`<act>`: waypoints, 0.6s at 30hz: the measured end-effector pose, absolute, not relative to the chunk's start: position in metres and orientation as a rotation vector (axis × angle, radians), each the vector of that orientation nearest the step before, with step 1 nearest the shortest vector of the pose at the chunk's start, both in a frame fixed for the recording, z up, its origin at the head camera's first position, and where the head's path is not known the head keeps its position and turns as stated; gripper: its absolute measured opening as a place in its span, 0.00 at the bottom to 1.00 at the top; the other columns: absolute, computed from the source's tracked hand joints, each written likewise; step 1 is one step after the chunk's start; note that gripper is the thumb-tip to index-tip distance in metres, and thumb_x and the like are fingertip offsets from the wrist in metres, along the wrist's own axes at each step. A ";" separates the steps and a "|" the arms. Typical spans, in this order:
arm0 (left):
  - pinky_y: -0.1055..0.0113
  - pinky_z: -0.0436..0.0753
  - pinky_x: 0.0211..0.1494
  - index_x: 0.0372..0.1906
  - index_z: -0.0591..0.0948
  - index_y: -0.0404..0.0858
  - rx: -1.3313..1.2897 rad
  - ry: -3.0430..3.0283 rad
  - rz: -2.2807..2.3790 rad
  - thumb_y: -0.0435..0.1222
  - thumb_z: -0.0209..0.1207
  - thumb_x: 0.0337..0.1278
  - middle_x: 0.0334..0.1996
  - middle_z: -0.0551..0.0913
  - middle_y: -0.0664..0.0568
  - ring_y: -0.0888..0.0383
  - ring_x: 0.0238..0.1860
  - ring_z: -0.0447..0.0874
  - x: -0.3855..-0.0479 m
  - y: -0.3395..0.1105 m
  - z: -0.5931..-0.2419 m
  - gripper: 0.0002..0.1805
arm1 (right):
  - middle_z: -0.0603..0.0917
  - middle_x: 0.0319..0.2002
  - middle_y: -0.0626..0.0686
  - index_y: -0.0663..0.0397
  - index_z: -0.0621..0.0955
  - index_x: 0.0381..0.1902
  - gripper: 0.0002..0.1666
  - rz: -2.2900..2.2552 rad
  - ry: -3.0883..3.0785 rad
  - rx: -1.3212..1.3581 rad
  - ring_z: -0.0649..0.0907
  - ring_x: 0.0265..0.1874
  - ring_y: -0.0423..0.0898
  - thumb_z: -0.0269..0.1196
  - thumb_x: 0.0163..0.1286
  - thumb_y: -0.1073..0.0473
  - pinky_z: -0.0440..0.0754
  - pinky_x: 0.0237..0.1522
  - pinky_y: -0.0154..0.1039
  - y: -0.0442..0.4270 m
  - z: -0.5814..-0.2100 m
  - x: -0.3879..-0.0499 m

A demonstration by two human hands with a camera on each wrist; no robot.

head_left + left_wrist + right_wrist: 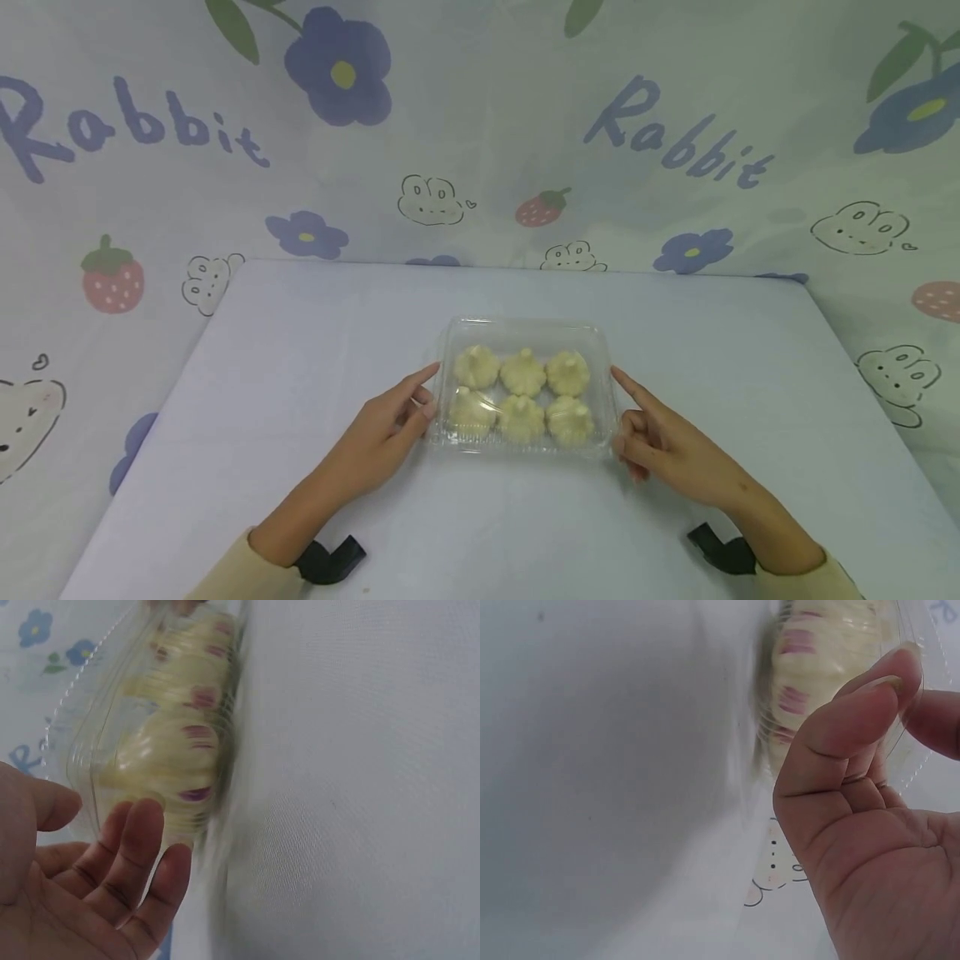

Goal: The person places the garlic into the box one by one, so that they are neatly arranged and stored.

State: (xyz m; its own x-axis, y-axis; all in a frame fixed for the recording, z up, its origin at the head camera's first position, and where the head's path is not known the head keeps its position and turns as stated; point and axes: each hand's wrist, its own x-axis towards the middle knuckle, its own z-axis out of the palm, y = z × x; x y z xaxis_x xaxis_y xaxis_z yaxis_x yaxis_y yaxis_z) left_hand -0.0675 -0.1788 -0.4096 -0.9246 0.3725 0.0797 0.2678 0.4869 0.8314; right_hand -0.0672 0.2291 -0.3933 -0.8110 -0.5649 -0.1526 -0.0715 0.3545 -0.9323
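Note:
A clear plastic clamshell box (pixel 525 329) lies on the white table, its lid closed. Inside, in two rows, are several pale garlic bulbs (pixel 522 372) with short stems; purple patches show low on them in the wrist views. At the box's left side is my left hand (pixel 382 433), index finger extended toward the edge; the left wrist view shows loosely bent fingers (pixel 135 847) and the thumb apart from them. My right hand (pixel 671 446) holds the box's right side near the front corner. There the index finger points along the edge, while other fingers (pixel 851 731) curl beside the plastic rim.
The white tabletop (pixel 315 333) extends around the box. Behind and beside it hangs a printed cloth (pixel 480 125) with flowers, rabbits and strawberries. Black curved pieces, one at the left wrist (pixel 330 562) and one at the right (pixel 720 552), stick out near the sleeves.

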 end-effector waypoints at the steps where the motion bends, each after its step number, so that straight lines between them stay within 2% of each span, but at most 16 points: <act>1: 0.68 0.78 0.34 0.80 0.64 0.38 0.560 2.613 1.429 0.37 0.53 0.82 0.45 0.80 0.56 0.58 0.35 0.82 -0.068 -0.178 -0.410 0.29 | 0.76 0.30 0.56 0.45 0.41 0.86 0.49 -1.464 2.175 -0.563 0.79 0.22 0.51 0.54 0.81 0.70 0.82 0.28 0.45 0.229 -0.393 -0.069; 10: 0.65 0.80 0.39 0.81 0.62 0.41 0.532 2.651 1.415 0.40 0.51 0.83 0.49 0.80 0.56 0.61 0.36 0.81 -0.081 -0.174 -0.413 0.29 | 0.76 0.30 0.56 0.54 0.42 0.85 0.45 -1.525 2.192 -0.627 0.78 0.22 0.51 0.50 0.82 0.72 0.82 0.28 0.44 0.228 -0.394 -0.080; 18: 0.63 0.83 0.44 0.82 0.58 0.40 0.462 2.614 1.503 0.42 0.48 0.85 0.56 0.79 0.50 0.59 0.41 0.84 -0.081 -0.170 -0.417 0.31 | 0.78 0.36 0.63 0.54 0.45 0.85 0.42 -1.512 2.294 -0.533 0.81 0.25 0.53 0.50 0.83 0.69 0.82 0.31 0.43 0.225 -0.398 -0.086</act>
State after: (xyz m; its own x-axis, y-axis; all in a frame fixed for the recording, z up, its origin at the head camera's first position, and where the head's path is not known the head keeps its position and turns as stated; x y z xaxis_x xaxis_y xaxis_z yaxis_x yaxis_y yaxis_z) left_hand -0.0808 -0.1700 -0.4166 -0.9500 0.3041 0.0705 0.2139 0.4698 0.8565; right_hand -0.0861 0.2253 -0.3980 -0.8716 -0.4843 -0.0755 -0.1216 0.3628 -0.9239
